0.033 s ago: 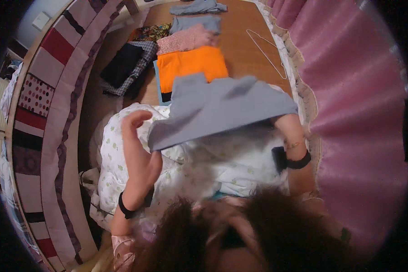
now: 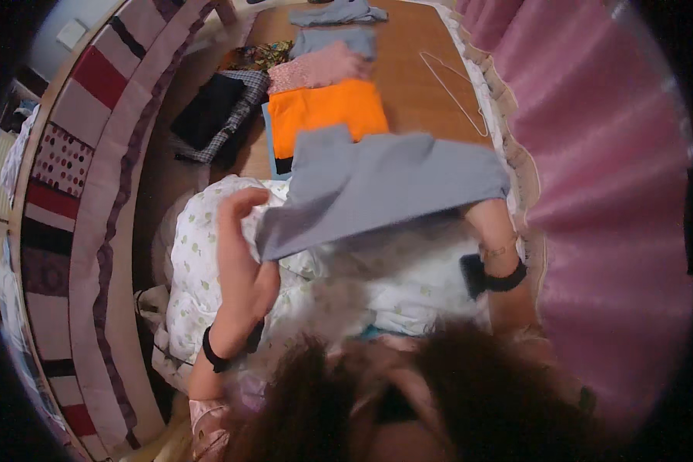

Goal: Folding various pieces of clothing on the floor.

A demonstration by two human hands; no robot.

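Observation:
A light grey garment [image 2: 377, 181] is spread in the air in front of me, its lower edge slanting up to the right. My left hand [image 2: 246, 250] is beside the garment's left corner, fingers curved and thumb apart, with no grip on the cloth visible. My right hand's fingers are hidden by the garment's right end; only the wrist [image 2: 497, 231] shows below it. Black bands circle both wrists. Beneath lies a white quilt [image 2: 208, 231] with small green prints.
Beyond the garment lie folded clothes: an orange piece [image 2: 327, 112], a pink one [image 2: 316, 68], grey ones [image 2: 335, 42], and a black one [image 2: 208, 112] on checked cloth. A white wire hanger [image 2: 454, 92] rests on the brown surface. A pink curtain [image 2: 593, 177] hangs at right; a patchwork-covered side [image 2: 61, 162] borders the left.
The garment's left corner and my left hand have shifted slightly right. The garment's right end has also moved a little right.

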